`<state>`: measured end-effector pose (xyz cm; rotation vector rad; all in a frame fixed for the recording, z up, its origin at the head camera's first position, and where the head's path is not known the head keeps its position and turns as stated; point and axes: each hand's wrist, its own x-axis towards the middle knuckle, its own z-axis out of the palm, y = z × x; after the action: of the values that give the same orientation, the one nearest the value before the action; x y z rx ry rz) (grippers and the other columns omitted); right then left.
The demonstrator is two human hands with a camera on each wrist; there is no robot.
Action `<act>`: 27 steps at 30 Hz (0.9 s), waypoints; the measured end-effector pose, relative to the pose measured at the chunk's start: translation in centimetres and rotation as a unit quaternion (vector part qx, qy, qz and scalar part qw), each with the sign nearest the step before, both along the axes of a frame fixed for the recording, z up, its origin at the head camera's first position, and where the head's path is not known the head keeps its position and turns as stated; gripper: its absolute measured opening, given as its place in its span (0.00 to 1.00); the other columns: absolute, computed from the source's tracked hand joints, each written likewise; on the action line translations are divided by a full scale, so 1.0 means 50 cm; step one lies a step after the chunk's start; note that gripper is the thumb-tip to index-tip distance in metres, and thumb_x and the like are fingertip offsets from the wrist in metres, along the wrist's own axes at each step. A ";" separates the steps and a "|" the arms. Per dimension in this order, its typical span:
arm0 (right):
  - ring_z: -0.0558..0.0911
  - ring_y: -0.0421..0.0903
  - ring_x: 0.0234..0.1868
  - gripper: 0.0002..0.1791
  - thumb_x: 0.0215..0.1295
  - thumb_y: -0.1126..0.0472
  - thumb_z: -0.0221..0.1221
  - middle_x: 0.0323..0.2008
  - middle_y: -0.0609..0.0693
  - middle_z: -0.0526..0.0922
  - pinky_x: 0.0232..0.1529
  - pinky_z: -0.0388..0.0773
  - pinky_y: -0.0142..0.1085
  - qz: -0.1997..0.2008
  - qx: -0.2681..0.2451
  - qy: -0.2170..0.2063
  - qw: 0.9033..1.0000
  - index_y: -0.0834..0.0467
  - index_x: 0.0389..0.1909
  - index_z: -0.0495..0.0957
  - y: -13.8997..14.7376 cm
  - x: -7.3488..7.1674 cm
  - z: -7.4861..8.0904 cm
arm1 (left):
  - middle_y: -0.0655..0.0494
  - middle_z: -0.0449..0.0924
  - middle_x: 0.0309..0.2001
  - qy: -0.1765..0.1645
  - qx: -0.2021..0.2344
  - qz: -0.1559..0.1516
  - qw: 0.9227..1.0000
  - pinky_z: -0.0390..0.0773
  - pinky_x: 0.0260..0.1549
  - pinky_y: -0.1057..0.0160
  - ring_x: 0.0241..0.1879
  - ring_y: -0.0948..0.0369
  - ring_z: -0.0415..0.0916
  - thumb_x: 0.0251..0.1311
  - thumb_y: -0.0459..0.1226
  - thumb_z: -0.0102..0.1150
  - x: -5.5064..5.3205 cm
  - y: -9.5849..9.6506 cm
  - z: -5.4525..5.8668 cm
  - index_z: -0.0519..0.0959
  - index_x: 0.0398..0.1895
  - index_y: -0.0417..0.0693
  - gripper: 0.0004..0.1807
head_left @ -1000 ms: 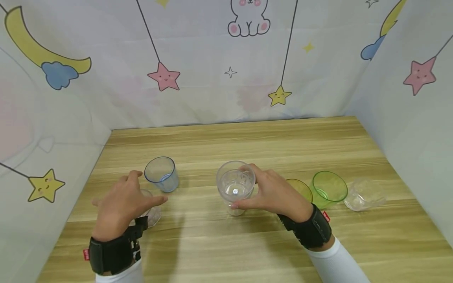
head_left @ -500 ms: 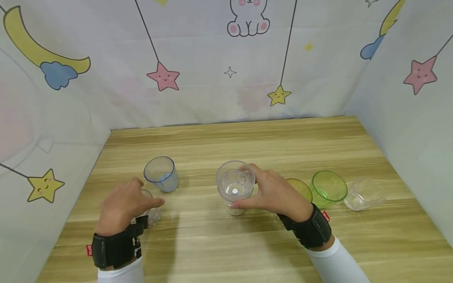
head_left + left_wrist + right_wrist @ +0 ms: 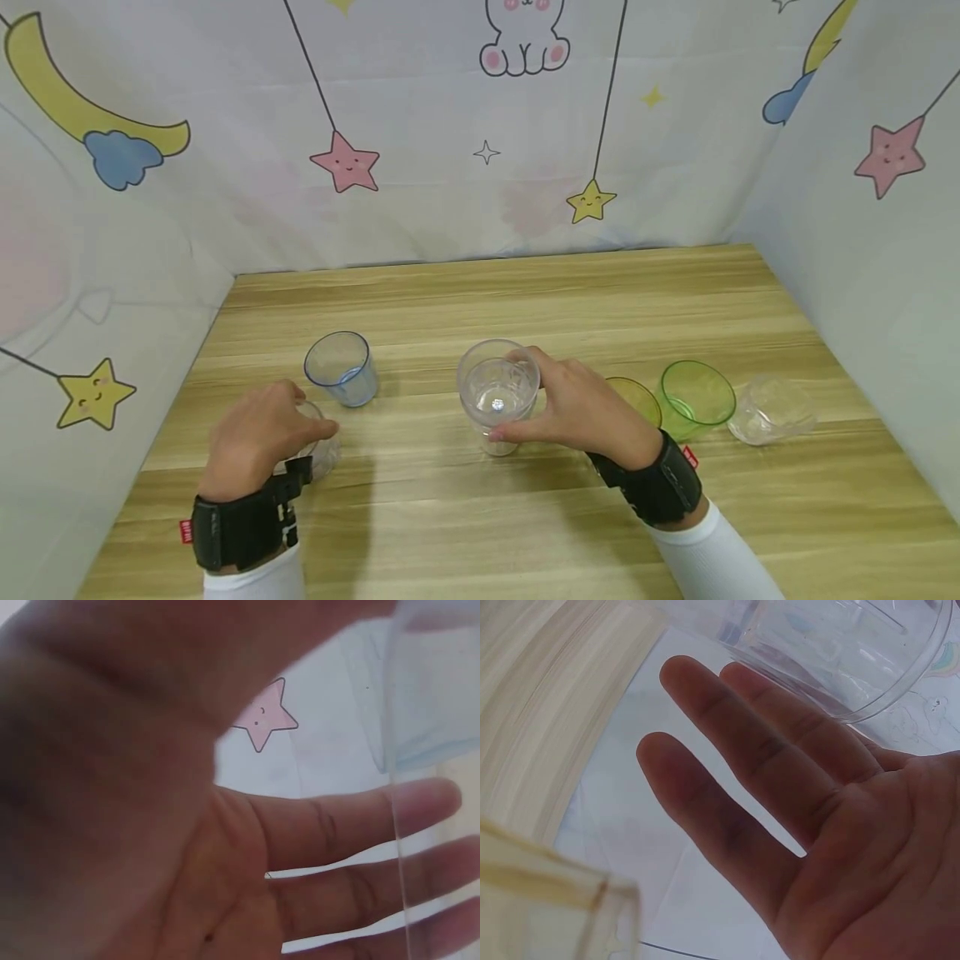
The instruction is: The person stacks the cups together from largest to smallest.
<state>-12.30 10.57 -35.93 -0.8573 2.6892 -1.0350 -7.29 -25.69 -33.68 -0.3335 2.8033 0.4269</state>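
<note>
On the table's left side my left hand (image 3: 258, 433) grips a clear cup (image 3: 327, 454), thumb on the near side of its rim. In the left wrist view the fingers (image 3: 337, 825) show through the clear wall, and much of the cup is hidden by the hand from above. Near the middle, my right hand (image 3: 592, 408) holds a clear stemmed goblet (image 3: 480, 404) upright between thumb and index finger. Its other fingers (image 3: 757, 750) stretch out straight below the goblet bowl (image 3: 840, 652) in the right wrist view.
A blue cup (image 3: 343, 375) stands just beyond my left hand. Right of my right hand are a yellow cup (image 3: 637, 398), partly hidden by it, a tilted green cup (image 3: 697, 396) and a clear vessel (image 3: 772, 410) lying on its side. Printed cloth walls (image 3: 435, 208) enclose the wooden table (image 3: 480, 300).
My left hand has lowered from a spread pose over the clear cup, and its thumb and fingers have closed onto it. The right hand and goblet have stayed in place.
</note>
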 end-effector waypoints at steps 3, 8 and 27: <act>0.82 0.39 0.40 0.55 0.42 0.25 0.71 0.41 0.46 0.85 0.40 0.80 0.38 -0.001 0.000 -0.003 1.000 0.54 0.67 0.69 0.000 0.001 0.001 | 0.34 0.81 0.50 0.012 0.006 -0.003 1.000 0.78 0.26 0.51 0.37 0.50 0.78 0.49 0.54 0.71 0.003 -0.003 0.002 0.77 0.57 0.30 0.40; 0.82 0.39 0.39 0.55 0.43 0.26 0.72 0.40 0.46 0.85 0.39 0.80 0.39 0.002 0.000 0.005 1.000 0.54 0.67 0.69 -0.001 0.001 0.002 | 0.32 0.80 0.50 0.047 0.022 -0.005 0.999 0.77 0.30 0.50 0.38 0.48 0.77 0.51 0.52 0.69 0.009 -0.007 0.005 0.74 0.58 0.28 0.40; 0.82 0.40 0.40 0.54 0.43 0.27 0.72 0.41 0.47 0.85 0.40 0.80 0.40 0.001 0.003 0.009 1.000 0.55 0.67 0.70 -0.001 0.001 0.001 | 0.29 0.74 0.58 0.113 0.063 -0.013 0.992 0.75 0.43 0.41 0.51 0.37 0.74 0.55 0.54 0.68 0.024 -0.001 0.025 0.70 0.63 0.28 0.44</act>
<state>-12.26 10.51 -35.86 -0.8725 2.7041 -1.0220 -6.09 -25.76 -32.44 -0.2341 2.9766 0.6703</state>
